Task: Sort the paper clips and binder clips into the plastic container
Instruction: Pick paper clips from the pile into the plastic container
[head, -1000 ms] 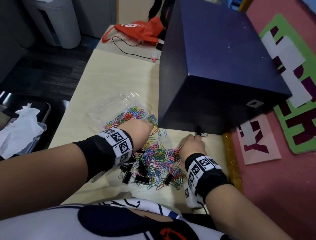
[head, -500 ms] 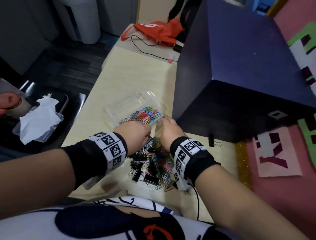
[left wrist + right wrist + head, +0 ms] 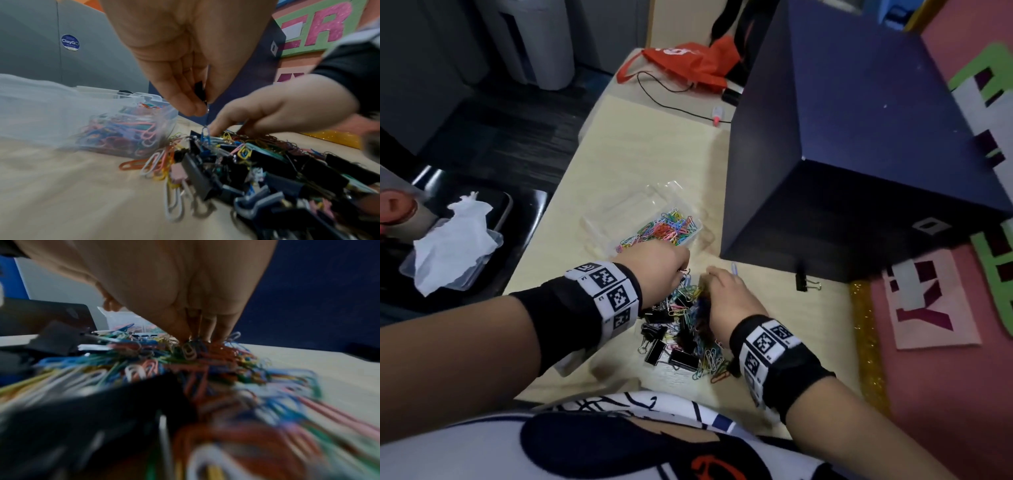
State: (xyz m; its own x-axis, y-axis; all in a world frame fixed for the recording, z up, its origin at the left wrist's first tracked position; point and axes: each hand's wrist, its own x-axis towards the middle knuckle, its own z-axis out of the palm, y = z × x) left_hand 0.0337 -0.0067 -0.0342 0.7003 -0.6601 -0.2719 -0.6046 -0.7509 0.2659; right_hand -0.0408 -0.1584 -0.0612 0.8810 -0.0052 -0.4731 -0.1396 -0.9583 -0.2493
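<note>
A clear plastic container (image 3: 619, 212) on the pale table holds coloured paper clips (image 3: 664, 229) in its near compartment. Just in front of it lies a mixed pile of paper clips and black binder clips (image 3: 681, 339). My left hand (image 3: 685, 270) hovers at the pile's far end; in the left wrist view its fingertips (image 3: 193, 107) pinch a small black binder clip (image 3: 199, 91). My right hand (image 3: 709, 277) is beside it, with fingers pointing down into the pile (image 3: 185, 366), and its fingertips (image 3: 207, 334) pinch coloured paper clips.
A big dark blue box (image 3: 842, 171) stands right behind the pile, with one binder clip (image 3: 804, 282) at its foot. An orange bag (image 3: 688, 61) and a cable lie at the table's far end. A tray with tissue (image 3: 455, 240) sits off the left edge.
My right hand came left from the foot of the blue box to the pile beside my left hand. One binder clip now lies where it was.
</note>
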